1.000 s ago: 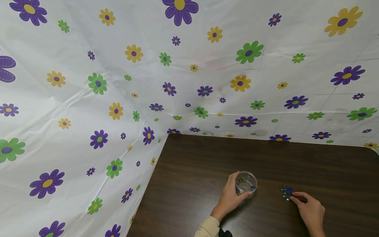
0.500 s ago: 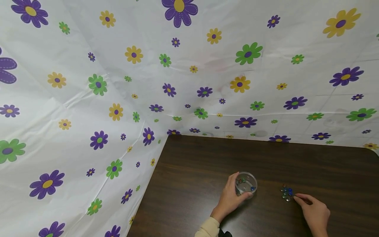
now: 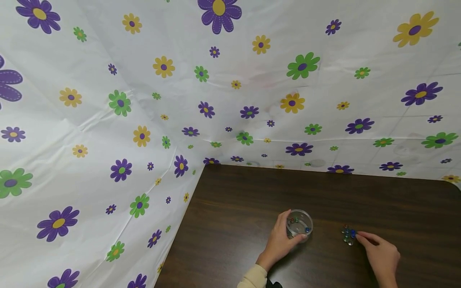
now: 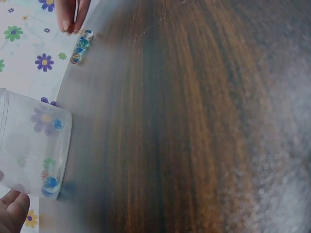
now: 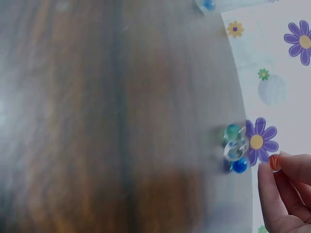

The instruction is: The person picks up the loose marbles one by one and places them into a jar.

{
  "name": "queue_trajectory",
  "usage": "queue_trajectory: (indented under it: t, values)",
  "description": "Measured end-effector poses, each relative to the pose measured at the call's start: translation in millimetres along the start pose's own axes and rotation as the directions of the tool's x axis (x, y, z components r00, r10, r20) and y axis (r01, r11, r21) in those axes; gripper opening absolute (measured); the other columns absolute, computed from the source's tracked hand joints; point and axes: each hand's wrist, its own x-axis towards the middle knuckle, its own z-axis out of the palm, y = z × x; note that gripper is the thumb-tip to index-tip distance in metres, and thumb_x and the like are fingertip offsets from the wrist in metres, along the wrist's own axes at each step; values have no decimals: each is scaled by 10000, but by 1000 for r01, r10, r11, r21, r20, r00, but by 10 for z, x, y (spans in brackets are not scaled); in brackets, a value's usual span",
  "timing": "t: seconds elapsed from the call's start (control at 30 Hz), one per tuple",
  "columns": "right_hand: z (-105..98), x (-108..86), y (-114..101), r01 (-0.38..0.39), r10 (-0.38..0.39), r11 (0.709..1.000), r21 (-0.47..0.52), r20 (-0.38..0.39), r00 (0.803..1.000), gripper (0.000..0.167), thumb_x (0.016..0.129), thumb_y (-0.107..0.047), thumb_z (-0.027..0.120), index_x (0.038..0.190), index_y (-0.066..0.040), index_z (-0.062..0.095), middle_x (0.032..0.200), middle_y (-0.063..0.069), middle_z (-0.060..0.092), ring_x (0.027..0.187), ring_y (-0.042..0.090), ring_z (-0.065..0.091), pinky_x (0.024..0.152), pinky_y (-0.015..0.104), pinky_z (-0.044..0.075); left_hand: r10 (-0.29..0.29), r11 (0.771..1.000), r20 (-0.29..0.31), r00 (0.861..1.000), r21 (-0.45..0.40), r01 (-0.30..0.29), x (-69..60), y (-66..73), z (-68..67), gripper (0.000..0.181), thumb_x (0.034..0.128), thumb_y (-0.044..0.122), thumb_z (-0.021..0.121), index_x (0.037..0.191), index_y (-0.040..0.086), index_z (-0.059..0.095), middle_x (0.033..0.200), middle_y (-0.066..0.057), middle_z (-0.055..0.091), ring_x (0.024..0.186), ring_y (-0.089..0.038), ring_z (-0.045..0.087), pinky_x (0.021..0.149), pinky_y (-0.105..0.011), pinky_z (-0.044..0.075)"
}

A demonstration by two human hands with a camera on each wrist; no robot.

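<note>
My left hand grips the clear round cup from its left side, thumb at the front. Several marbles lie on the cup's bottom; the left wrist view shows blue marbles, a green one and a red one. My right hand pinches an orange marble between thumb and fingertips, plain in the right wrist view. Just left of those fingertips, a small cluster of glass marbles rests on the table, with a blue marble, a clear one and a green one.
The dark wooden table carries the cup and the cluster. A white sheet with flowers hangs behind the table and along its left side. A small black object shows at the bottom edge beside the left sleeve.
My right hand drew slightly right from the cluster, then came a little up and back to its blue marble. The left hand and cup stay in place.
</note>
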Motion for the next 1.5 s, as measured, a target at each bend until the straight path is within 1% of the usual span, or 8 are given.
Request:
queue_trajectory:
  t: [0.1,0.23,0.5,0.67,1.03,1.13,1.27,1.5]
  values:
    - [1,-4,-59,17,-17,1000,1,-10,1000,201,925,-192,793,975,3,799,998,216,754,817,235,695,676,233,365,-2,1000,1,1000,1,2,0,0,-1,824,917,424,793,1562,113,385,1527,-1,469,1300,-243,554,1020,-385,489]
    - [19,-18,-146,20,-19,999,35,-21,1000,202,923,-187,799,988,4,803,1020,210,755,622,-41,446,552,232,355,-3,1000,4,1000,5,3,1,-1,-1,826,919,430,789,1564,113,381,1531,-1,465,1307,-232,545,1022,-387,488]
    - [58,-93,-360,49,-50,994,102,5,999,266,933,-233,793,1053,4,798,815,127,763,431,117,306,408,276,293,8,1000,3,1000,15,-8,-2,-7,-2,822,925,438,778,1566,114,378,1534,-2,460,1319,-195,526,1025,-387,488]
    - [98,-158,-513,155,-158,974,163,8,987,236,924,-169,800,1064,20,786,582,49,636,351,88,267,353,246,289,6,1000,3,1000,11,-6,2,-16,5,822,924,444,778,1567,123,379,1534,4,459,1314,-206,532,1021,-386,489]
    - [167,-266,-770,190,-198,966,174,30,980,169,905,-165,821,1018,-40,814,953,105,778,452,48,347,439,243,339,3,1000,1,1000,0,-3,0,-31,20,819,925,434,780,1570,134,374,1536,5,456,1338,-176,504,1047,-388,474]
    - [192,-307,-828,197,-207,965,172,41,977,151,906,-184,824,1002,-67,825,1076,142,771,644,-137,435,577,163,387,6,1000,-1,1000,3,-6,0,-38,30,821,927,435,779,1571,133,370,1537,3,454,1338,-182,510,1052,-385,472]
    - [236,-347,-901,221,-235,959,178,59,970,119,907,-192,823,984,-102,834,1059,103,780,862,-230,465,725,91,383,4,1000,3,1000,1,-4,6,-36,24,823,927,428,782,1570,120,372,1537,7,454,1331,-191,519,1047,-382,476]
    - [318,-407,-989,288,-310,935,205,83,947,94,894,-162,831,968,-104,830,1036,78,783,926,-138,567,743,53,396,10,1000,3,1000,1,-10,0,-27,14,818,925,402,789,1569,114,375,1525,0,465,1322,-207,531,1041,-379,479]
